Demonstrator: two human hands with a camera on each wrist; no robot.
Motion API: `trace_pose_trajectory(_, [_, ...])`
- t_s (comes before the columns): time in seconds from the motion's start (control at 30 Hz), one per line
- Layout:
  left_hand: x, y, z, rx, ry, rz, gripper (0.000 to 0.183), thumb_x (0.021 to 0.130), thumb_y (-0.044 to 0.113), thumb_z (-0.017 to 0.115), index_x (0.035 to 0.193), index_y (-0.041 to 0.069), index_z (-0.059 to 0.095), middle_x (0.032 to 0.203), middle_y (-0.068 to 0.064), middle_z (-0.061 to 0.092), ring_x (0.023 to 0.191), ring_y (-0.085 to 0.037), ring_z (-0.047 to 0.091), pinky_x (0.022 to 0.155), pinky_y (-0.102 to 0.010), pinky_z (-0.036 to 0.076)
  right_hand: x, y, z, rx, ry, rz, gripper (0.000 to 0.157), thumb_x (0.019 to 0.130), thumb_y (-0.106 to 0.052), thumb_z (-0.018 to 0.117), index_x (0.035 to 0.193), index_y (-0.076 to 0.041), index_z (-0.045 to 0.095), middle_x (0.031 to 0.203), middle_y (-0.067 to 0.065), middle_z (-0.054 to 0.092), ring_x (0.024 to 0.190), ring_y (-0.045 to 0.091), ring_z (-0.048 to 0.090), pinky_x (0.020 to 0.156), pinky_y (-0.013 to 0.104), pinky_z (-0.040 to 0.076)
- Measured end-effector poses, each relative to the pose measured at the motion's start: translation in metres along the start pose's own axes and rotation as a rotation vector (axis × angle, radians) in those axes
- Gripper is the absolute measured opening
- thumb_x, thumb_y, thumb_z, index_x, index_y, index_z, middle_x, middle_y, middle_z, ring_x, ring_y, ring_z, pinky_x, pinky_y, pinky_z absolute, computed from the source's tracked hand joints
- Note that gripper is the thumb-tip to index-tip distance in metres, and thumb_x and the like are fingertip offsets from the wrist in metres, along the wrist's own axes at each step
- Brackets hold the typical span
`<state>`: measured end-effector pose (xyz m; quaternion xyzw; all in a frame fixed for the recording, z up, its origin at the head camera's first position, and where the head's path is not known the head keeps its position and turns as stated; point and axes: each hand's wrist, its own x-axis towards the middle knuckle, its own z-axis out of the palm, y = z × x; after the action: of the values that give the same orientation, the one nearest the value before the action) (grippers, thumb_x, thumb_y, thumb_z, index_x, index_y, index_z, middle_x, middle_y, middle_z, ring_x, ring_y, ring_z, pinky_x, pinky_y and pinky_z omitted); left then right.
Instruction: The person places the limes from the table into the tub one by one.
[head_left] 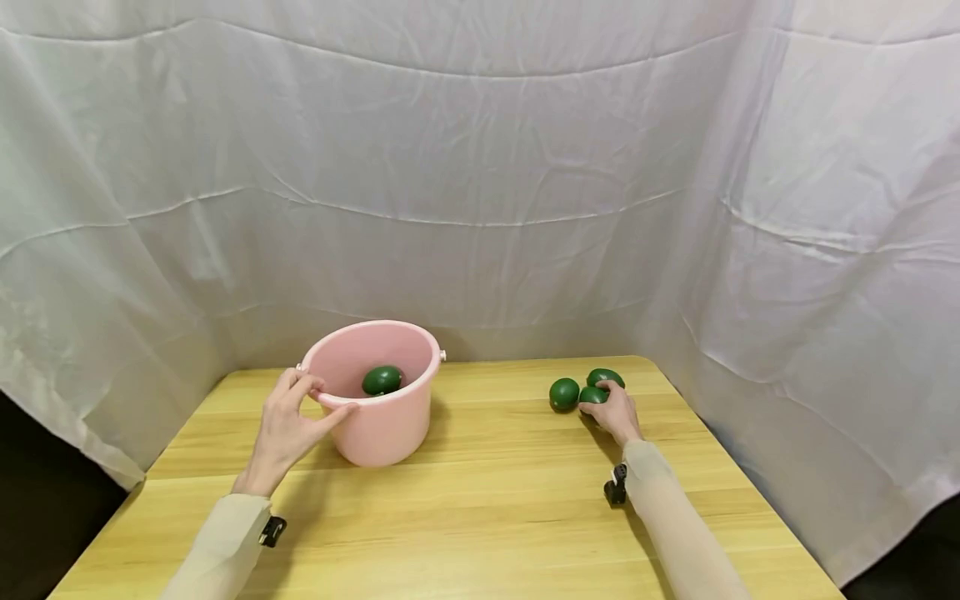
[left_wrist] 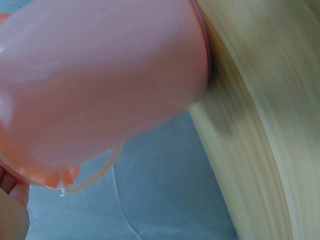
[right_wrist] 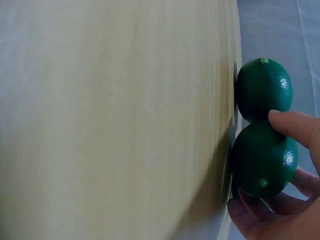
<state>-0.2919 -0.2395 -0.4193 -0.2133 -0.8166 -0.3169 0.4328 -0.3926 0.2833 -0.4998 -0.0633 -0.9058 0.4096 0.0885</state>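
A pink bucket stands on the left of the table, its opening tipped towards me. My left hand holds its near left rim, thumb outside and fingers over the edge; the left wrist view catches only part of that hand. Inside the bucket lies a dark green lime, and a sliver of something green shows below it. At the right, my right hand grips another lime between thumb and fingers. One lime sits just left of it, and another lime lies behind.
The light wooden table ends at the back against a hanging pale grey cloth, which also encloses both sides. A pale bail handle hangs from the bucket's side in the left wrist view.
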Motion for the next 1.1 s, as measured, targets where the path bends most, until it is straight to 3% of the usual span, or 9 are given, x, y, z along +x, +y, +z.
trace_pose_trajectory(0.23, [0.001,0.001,0.000,-0.005,-0.013,0.000,0.046,0.059,0.015,0.094,0.090,0.004,0.063,0.091,-0.008,0.054,0.087,-0.014,0.050,0.080,-0.019,0.039,-0.001,0.003,-0.003,0.021,0.007,0.058,0.065,0.087,-0.031,0.071,0.142,-0.008,0.046,0.140,0.028,0.045,0.120,0.045,0.049,0.094,0.057,0.045])
trace_pose_trajectory(0.43, [0.002,0.001,-0.001,-0.006,-0.020,-0.007,0.046,0.058,0.015,0.094,0.090,0.005,0.062,0.091,-0.006,0.053,0.086,-0.016,0.049,0.079,-0.019,0.038,0.002,0.006,-0.006,0.109,0.045,0.078,0.065,0.087,-0.038,0.069,0.144,-0.014,0.048,0.143,0.028,0.041,0.120,0.042,0.048,0.093,0.054,0.047])
trace_pose_trajectory(0.63, [0.001,-0.001,-0.001,0.001,-0.014,-0.008,0.046,0.058,0.014,0.094,0.089,0.004,0.062,0.090,-0.006,0.053,0.085,-0.020,0.050,0.078,-0.021,0.040,0.002,0.005,-0.008,0.221,0.078,0.059,0.061,0.086,-0.034,0.072,0.141,-0.017,0.051,0.143,0.024,0.044,0.120,0.039,0.049,0.095,0.051,0.047])
trace_pose_trajectory(1.1, [-0.001,-0.001,0.000,0.005,-0.006,-0.017,0.047,0.058,0.016,0.094,0.090,0.005,0.062,0.090,-0.006,0.052,0.085,-0.015,0.048,0.078,-0.019,0.037,-0.001,-0.007,-0.006,0.299,0.106,0.040,0.064,0.085,-0.026,0.074,0.141,-0.017,0.046,0.140,0.020,0.046,0.119,0.038,0.050,0.093,0.050,0.046])
